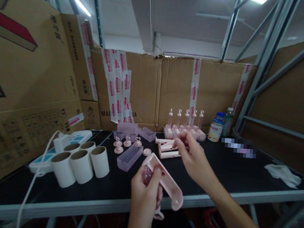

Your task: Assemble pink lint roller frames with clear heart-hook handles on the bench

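Observation:
My left hand (146, 189) is closed around a long pink plastic shell (168, 182), tilted with its hollow side up. A clear rounded part (147, 175) shows under its fingers, and a pink ring-shaped end pokes out below the hand. Farther forward, my right hand (191, 150) has thumb and fingertips pinched together over a group of pink shells (168, 153) lying on the table; what they hold, if anything, is too small to make out. Behind it stand several clear tubes with pink ring tops (186, 121), set upright in pink bases (169, 132).
Several white cardboard tubes (81, 166) stand at left beside a power strip (41, 163) with a cable. Purple translucent trays (130, 158) and pink ringed caps (127, 141) lie mid-table. Bottles (215, 128) and a white cloth (282, 174) are at right. Cardboard walls (143, 88) enclose the back.

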Demonstrator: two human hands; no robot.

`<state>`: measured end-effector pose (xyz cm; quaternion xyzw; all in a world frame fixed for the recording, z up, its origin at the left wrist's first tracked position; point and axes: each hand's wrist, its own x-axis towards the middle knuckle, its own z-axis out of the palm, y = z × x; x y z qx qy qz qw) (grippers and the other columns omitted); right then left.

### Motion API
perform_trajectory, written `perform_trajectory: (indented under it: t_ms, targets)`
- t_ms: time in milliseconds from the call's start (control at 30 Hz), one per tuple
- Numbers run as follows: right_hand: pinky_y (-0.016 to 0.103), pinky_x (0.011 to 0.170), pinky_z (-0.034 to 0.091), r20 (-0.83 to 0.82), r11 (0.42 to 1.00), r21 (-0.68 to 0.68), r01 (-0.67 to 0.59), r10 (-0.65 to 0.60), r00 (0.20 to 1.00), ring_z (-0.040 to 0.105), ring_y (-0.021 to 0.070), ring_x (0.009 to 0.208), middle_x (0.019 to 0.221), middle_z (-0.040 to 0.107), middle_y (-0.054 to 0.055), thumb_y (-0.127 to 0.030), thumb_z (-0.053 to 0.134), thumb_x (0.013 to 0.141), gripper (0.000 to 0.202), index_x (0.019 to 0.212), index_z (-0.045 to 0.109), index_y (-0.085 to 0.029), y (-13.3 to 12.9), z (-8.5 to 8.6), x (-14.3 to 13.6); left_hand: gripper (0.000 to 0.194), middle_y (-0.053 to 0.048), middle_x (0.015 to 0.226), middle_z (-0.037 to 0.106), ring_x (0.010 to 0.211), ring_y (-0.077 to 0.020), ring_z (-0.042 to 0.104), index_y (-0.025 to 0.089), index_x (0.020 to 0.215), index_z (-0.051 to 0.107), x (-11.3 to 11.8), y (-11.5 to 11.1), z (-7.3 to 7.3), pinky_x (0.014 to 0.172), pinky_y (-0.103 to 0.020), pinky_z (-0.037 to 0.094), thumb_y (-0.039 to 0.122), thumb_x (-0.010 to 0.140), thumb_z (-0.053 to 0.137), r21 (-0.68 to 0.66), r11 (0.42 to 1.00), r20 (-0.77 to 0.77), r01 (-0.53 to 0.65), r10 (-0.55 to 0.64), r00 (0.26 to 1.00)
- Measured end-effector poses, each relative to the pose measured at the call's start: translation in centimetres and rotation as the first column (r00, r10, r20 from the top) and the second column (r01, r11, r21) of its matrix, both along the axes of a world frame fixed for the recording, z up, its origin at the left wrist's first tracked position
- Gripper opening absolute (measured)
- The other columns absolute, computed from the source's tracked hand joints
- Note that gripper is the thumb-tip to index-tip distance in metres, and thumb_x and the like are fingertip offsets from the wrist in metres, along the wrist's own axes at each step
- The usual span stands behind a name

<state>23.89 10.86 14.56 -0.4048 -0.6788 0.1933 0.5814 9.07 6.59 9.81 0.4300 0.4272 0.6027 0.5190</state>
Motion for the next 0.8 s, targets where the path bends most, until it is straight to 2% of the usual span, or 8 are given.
perform_trajectory:
  t_ms: [67,133,300,433,533,667,733,800]
  targets:
    - [0.026,0.071,0.042,0.041,0.998,-0.061,-0.022,0.025,0.999,0.053,0.0147,0.074,0.079,0.058,0.0,-0.045,0.054,0.101,0.03,0.086,0.056,-0.02,-0.1,-0.4,1.6,0.04,0.01,0.041,0.04,0.033,-0.0051,0.026,0.02,0.086,0.057,-0.7,0.3,0.1,0.033,-0.014,0.02,0.058,0.083,0.07,-0.071,0.997,0.065,0.014,-0.009,0.998]
    - [0.024,0.063,0.038,0.041,0.966,-0.21,-0.154,0.166,0.985,0.048,0.0124,0.067,0.078,0.057,0.0,-0.052,0.055,0.099,0.037,0.084,0.059,-0.018,-1.0,-0.7,2.5,0.045,0.01,0.043,0.043,0.034,-0.0052,0.026,0.019,0.096,0.06,-1.2,0.5,0.2,0.032,-0.014,0.02,0.058,0.079,0.074,-0.089,0.994,0.114,0.067,-0.056,0.992]
    - [0.022,0.047,0.022,-0.134,0.689,-0.512,-0.512,0.525,0.841,0.031,0.0061,0.052,0.07,0.054,-0.003,-0.063,0.06,0.093,0.05,0.09,0.067,-0.014,-3.3,-1.6,2.3,0.056,0.01,0.043,0.043,0.033,-0.0049,0.028,0.016,0.113,0.062,-0.9,0.3,0.1,0.033,-0.015,0.024,0.057,0.077,0.078,-0.007,0.986,0.146,0.168,-0.165,0.975]
    - [0.022,0.045,0.018,-0.201,0.592,-0.552,-0.587,0.589,0.783,0.041,0.0054,0.047,0.068,0.061,-0.001,-0.06,0.07,0.087,0.048,0.096,0.071,-0.013,-3.3,-2.1,2.3,0.055,0.009,0.042,0.044,0.032,-0.0037,0.029,0.014,0.109,0.066,-0.5,-0.1,0.4,0.034,-0.014,0.024,0.056,0.077,0.08,0.035,0.989,0.079,0.141,-0.143,0.987]
    - [0.021,0.047,0.024,-0.147,0.656,-0.525,-0.542,0.558,0.817,0.049,0.0077,0.049,0.068,0.066,0.001,-0.058,0.069,0.089,0.045,0.097,0.072,-0.013,-2.9,-1.4,3.2,0.05,0.008,0.047,0.048,0.033,-0.0028,0.03,0.015,0.106,0.066,-0.8,-0.1,0.8,0.033,-0.014,0.022,0.053,0.078,0.079,0.063,0.989,0.047,0.137,-0.14,0.989]
    - [0.023,0.052,0.035,0.061,0.898,-0.38,-0.224,0.266,0.962,0.059,0.0129,0.061,0.086,0.074,0.004,-0.054,0.066,0.092,0.044,0.112,0.071,-0.015,-1.5,0.3,5.7,0.043,0.002,0.081,0.061,0.045,-0.0033,0.041,0.019,0.109,0.065,-2.1,0.3,1.5,0.035,-0.014,0.029,0.045,0.078,0.08,0.141,0.988,0.103,0.069,-0.084,0.991]
    - [0.026,0.061,0.043,0.229,0.963,-0.267,-0.048,0.112,0.967,0.064,0.0176,0.072,0.09,0.075,0.005,-0.051,0.068,0.09,0.041,0.111,0.072,-0.015,-0.3,0.1,7.0,0.039,-0.001,0.089,0.061,0.058,-0.0086,0.052,0.019,0.109,0.065,-3.1,0.7,1.7,0.039,-0.016,0.039,0.044,0.081,0.076,0.183,0.982,0.185,0.051,-0.085,0.979]
    - [0.029,0.068,0.045,0.421,0.977,-0.2,0.074,0.018,0.907,0.066,0.0209,0.078,0.09,0.075,0.005,-0.046,0.072,0.088,0.036,0.11,0.073,-0.017,0.8,-1.1,7.8,0.036,-0.004,0.093,0.062,0.069,-0.0133,0.058,0.017,0.107,0.067,-4.0,1.1,1.8,0.047,-0.021,0.048,0.044,0.084,0.073,0.211,0.977,0.249,0.005,-0.059,0.967]
